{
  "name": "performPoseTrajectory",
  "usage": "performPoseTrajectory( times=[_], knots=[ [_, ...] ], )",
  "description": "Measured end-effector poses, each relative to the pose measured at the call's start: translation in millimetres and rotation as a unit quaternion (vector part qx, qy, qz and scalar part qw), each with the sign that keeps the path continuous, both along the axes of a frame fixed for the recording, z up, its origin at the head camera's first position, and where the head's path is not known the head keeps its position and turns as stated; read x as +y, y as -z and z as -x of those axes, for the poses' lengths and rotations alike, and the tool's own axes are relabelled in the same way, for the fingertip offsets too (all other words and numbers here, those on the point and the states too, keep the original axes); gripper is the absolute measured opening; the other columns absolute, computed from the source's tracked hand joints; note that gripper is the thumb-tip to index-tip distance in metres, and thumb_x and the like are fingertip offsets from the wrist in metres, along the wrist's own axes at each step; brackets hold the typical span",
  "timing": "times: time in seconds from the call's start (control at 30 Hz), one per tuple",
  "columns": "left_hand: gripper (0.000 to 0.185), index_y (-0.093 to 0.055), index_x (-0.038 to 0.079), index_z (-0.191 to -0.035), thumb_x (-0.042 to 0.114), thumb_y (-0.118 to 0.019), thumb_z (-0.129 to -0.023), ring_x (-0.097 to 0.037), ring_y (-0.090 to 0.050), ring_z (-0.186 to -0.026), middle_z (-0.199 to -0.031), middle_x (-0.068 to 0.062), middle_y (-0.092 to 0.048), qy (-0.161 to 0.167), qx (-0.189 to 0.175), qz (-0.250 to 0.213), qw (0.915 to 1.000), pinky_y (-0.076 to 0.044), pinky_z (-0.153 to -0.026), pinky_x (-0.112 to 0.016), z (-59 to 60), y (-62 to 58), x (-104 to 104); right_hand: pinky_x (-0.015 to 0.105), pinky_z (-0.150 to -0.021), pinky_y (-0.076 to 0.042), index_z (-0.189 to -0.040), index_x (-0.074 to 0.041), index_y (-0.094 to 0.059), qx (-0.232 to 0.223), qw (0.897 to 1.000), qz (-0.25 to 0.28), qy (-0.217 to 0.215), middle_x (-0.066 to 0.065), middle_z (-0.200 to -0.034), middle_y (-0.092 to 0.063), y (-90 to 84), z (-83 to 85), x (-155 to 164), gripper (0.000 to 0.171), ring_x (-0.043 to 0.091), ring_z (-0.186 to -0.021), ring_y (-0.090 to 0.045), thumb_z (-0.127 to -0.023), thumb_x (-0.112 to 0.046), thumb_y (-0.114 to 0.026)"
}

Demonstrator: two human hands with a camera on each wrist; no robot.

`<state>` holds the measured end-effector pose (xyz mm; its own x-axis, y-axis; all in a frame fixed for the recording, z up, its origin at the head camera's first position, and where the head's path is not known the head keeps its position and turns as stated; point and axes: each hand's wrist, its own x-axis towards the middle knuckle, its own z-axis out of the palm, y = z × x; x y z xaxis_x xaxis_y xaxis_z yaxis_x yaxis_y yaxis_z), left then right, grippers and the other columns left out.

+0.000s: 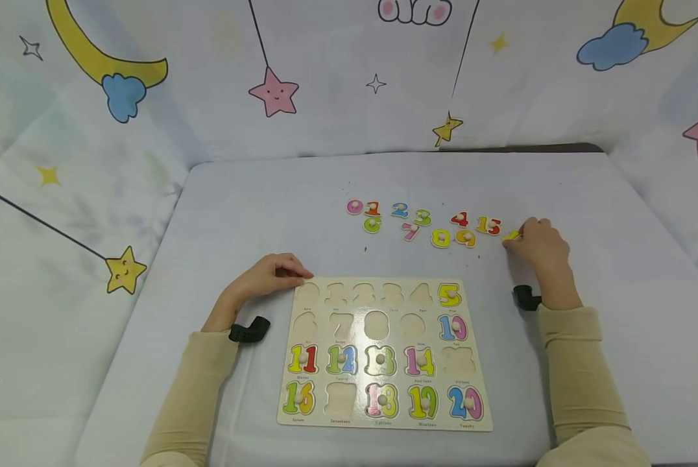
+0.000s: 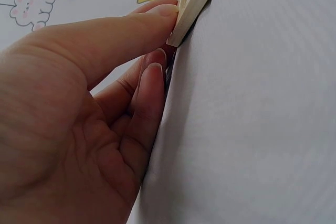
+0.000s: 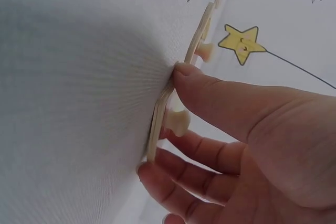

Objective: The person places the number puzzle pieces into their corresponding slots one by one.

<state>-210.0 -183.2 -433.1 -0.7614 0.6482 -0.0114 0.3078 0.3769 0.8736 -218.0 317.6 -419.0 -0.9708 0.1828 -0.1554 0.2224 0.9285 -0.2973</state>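
A bench [image 1: 325, 194] draped in a pale grey-white cloth fills the middle of the head view. Behind and to both sides hangs a white printed fabric backdrop [image 1: 325, 117] bearing yellow crescent moons [image 1: 92, 55], blue clouds [image 1: 123, 96], pink stars [image 1: 274, 92] and yellow stars [image 1: 124, 270] on thin black strings. A dark strip [image 1: 530, 148], perhaps the bench's uncovered edge, shows at the far right. Light is soft and even.

The puzzle board [image 1: 384, 355] looked like pale, matt plywood with glossy painted number pieces [image 1: 425, 222] bearing small smooth wooden knobs, while the tablecloth [image 1: 267, 207] was a finely woven, matt grey cloth and the printed backdrop [image 1: 209, 78] a soft, creased fabric.
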Motion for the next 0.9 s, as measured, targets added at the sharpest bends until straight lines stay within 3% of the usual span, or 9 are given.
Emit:
performPoseTrajectory(
  times=[0.23, 0.47, 0.63, 0.9],
  knots=[
    [0.017, -0.07, -0.006, -0.101, -0.004, -0.066, -0.085, -0.022, -0.055, -0.087, -0.097, -0.015, -0.064, 0.001, -0.001, 0.001, 1.0, -0.042, -0.074, -0.028, 0.0, -0.9, 0, 0.045, -0.058, -0.039, -0.099, 0.012, -0.041, 0.025, 0.999, 0.02, -0.002, 0.025, -0.085, -0.045, 0.4, -1.7, 1, 0.041, 0.038, -0.074, -0.046, -0.086, -0.02, -0.065],
    [0.017, -0.07, -0.006, -0.101, -0.004, -0.066, -0.084, -0.022, -0.056, -0.088, -0.098, -0.016, -0.064, 0.002, -0.002, -0.006, 1.0, -0.043, -0.075, -0.027, 0.7, 0.6, 1, 0.047, -0.065, -0.039, -0.106, 0.013, -0.043, 0.05, 0.997, 0.048, -0.017, 0.026, -0.09, -0.049, -4.4, -3.5, 2, 0.037, 0.039, -0.08, -0.045, -0.086, -0.007, -0.066],
    [0.017, -0.069, -0.007, -0.101, -0.004, -0.066, -0.084, -0.022, -0.055, -0.087, -0.097, -0.015, -0.064, 0.001, -0.001, -0.003, 1.0, -0.042, -0.074, -0.027, 1.2, 1.7, 0, 0.046, -0.065, -0.043, -0.112, 0.011, -0.045, 0.051, 0.997, 0.055, -0.023, 0.03, -0.096, -0.051, -9.5, -4.4, 1, 0.028, 0.04, -0.081, -0.047, -0.092, -0.005, -0.056],
    [0.017, -0.071, -0.003, -0.101, -0.002, -0.067, -0.084, -0.022, -0.054, -0.086, -0.097, -0.012, -0.065, -0.004, 0.0, -0.003, 1.0, -0.042, -0.073, -0.027, 2.9, 6.1, -1, 0.042, -0.059, -0.044, -0.106, 0.01, -0.053, 0.082, 0.994, 0.062, -0.044, 0.028, -0.092, -0.054, -19.1, -6.7, -3, 0.018, 0.036, -0.074, -0.049, -0.093, -0.002, -0.054]
  ],
)
